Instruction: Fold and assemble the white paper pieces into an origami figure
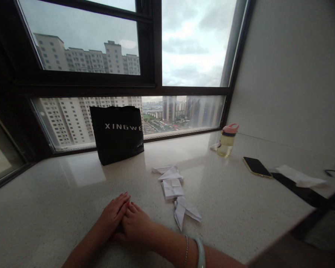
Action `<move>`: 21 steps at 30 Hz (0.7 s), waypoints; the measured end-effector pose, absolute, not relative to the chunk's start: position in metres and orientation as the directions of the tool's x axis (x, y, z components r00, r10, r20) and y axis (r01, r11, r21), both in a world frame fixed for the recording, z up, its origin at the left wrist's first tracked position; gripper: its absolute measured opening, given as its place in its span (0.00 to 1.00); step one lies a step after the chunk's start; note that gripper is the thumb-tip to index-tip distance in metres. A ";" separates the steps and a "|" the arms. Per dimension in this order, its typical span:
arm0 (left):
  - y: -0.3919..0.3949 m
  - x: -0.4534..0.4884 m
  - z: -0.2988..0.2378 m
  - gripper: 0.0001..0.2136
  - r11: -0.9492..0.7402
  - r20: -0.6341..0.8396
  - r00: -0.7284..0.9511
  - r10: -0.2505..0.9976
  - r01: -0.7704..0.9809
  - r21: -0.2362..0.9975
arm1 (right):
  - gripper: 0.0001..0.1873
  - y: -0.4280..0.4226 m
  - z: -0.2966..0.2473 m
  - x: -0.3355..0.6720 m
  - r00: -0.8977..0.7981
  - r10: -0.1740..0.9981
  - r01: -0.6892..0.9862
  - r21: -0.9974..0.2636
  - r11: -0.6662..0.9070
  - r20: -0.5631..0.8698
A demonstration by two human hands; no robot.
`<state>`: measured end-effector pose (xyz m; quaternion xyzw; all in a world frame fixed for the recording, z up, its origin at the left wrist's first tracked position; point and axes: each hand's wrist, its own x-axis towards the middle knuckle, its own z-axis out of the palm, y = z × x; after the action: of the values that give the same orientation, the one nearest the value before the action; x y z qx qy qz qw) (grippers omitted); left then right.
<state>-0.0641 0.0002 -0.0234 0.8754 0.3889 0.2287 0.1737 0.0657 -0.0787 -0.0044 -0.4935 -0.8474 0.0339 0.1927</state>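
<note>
My left hand (115,213) and my right hand (138,222) rest together on the speckled white counter, touching at the fingers and thumbs. The left fingers stretch forward and lie flat. Those of the right point toward them, partly hidden where the hands meet. Neither hand shows an object in it. Just beyond my right hand lies a row of folded white papers: a winged shape (186,211) nearest, a square fold (172,188) behind it, and pointed folds (171,172) farther back. A bangle (200,253) and a thin bracelet circle my right wrist.
A black bag (118,139) with white lettering stands by the window. To the right are a bottle (227,143) with a pink lid, a phone (257,167), and a white tissue (300,176) over a flat dark item. The counter's edge (281,236) runs along the lower right.
</note>
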 end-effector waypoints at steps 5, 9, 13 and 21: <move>-0.004 -0.063 -0.019 0.20 -0.640 0.242 0.607 0.757 0.612 0.465 | 0.33 -0.079 -0.001 0.066 -0.451 0.854 0.823 -0.250 0.511 0.260; -0.006 -0.061 -0.014 0.21 -0.632 0.203 0.620 0.758 0.622 0.461 | 0.28 -0.086 0.015 0.072 -0.495 0.850 0.824 -0.214 0.525 0.182; -0.020 -0.050 -0.009 0.23 -0.615 0.228 0.585 0.778 0.635 0.468 | 0.11 -0.085 0.048 0.106 -0.385 0.908 0.896 -0.168 0.411 0.164; -0.109 0.045 0.031 0.24 -0.966 0.364 0.903 0.228 0.162 0.202 | 0.15 -0.020 0.054 0.246 0.146 0.912 0.840 -0.535 0.090 0.383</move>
<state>0.0450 -0.1090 0.0314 0.9719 0.1002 0.1957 0.0840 0.2460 -0.0203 0.0542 -0.6726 -0.6512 0.0519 0.3477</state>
